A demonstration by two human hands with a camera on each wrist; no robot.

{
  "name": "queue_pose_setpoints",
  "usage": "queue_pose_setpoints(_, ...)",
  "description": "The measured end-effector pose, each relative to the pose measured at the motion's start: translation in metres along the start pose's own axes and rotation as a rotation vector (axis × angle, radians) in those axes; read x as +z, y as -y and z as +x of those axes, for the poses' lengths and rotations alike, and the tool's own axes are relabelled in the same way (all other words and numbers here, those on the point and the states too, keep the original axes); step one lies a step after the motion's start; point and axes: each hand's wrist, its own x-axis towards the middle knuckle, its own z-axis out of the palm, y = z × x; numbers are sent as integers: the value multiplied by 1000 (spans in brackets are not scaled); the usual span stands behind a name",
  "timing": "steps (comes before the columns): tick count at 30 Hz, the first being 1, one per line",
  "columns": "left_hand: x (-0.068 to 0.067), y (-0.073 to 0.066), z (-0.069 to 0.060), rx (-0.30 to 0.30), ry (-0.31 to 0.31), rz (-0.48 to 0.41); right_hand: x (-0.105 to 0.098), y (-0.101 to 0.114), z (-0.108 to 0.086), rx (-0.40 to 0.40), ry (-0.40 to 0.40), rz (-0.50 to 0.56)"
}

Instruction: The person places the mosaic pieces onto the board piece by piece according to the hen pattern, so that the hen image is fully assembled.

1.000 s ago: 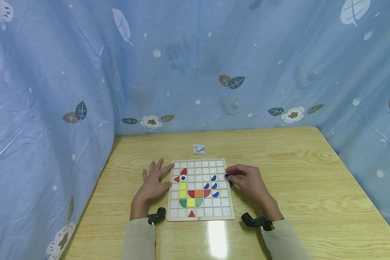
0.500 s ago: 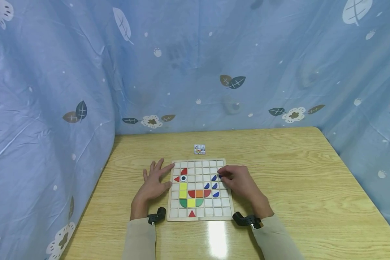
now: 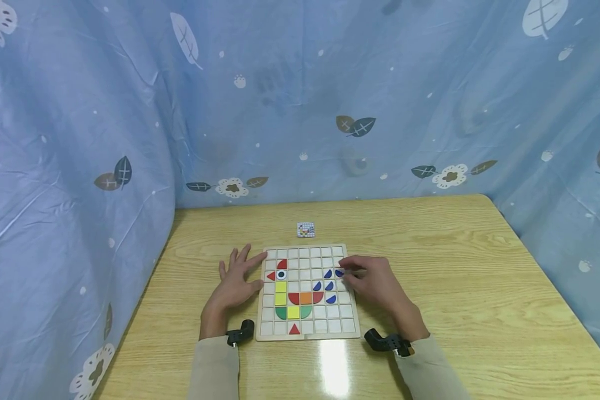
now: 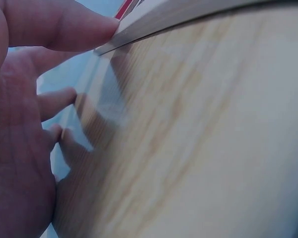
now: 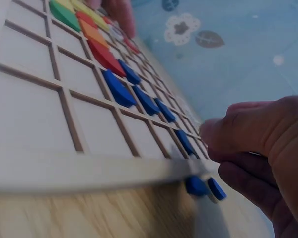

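A wooden grid board (image 3: 350, 336) lies on the table, with coloured pieces in some squares. My left hand (image 3: 234, 286) is spread at the board's left side, its index finger and thumb touching the edge. In the left wrist view, the thumb (image 4: 64, 27) rests against the board's side. My right hand (image 3: 377, 280) hovers over the right edge, bent fingers close to a blue half-round piece (image 3: 339, 273) in the rightmost column. In the right wrist view, this blue piece (image 5: 185, 142) sits in the grid, apart from the fingertips (image 5: 208, 133).
Two more blue pieces (image 5: 195, 185) lie on the table beside the board's right edge, under the right hand. A small pattern card (image 3: 306, 230) lies behind the board. Red, yellow, green and orange (image 3: 305, 298) pieces fill squares at left and centre. A blue curtain (image 3: 300, 111) surrounds the table.
My right hand has moved left from beside the board and set a blue piece into the rightmost column, then drawn slightly back from it. The left hand has stayed in place.
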Motion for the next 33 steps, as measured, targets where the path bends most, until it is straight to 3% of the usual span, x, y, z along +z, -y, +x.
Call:
queue_pose_setpoints(6, 0, 0, 0, -6, -4, 11, -19, -6, -14, 75, -33, 39)
queue_pose_setpoints(14, 0, 0, 0, -11, 0, 32, -45, -22, -40, 52, -75, 29)
queue_pose_setpoints(20, 0, 0, 1, -15, 1, 34, -61, -31, -56, 97, -97, 17)
queue_pose_setpoints(25, 0, 0, 1, -17, -3, 31, -62, -34, -60, 111, -88, 25)
queue_pose_setpoints(33, 2, 1, 1, -4, -19, 30, -46, -31, -52, 136, -20, 98)
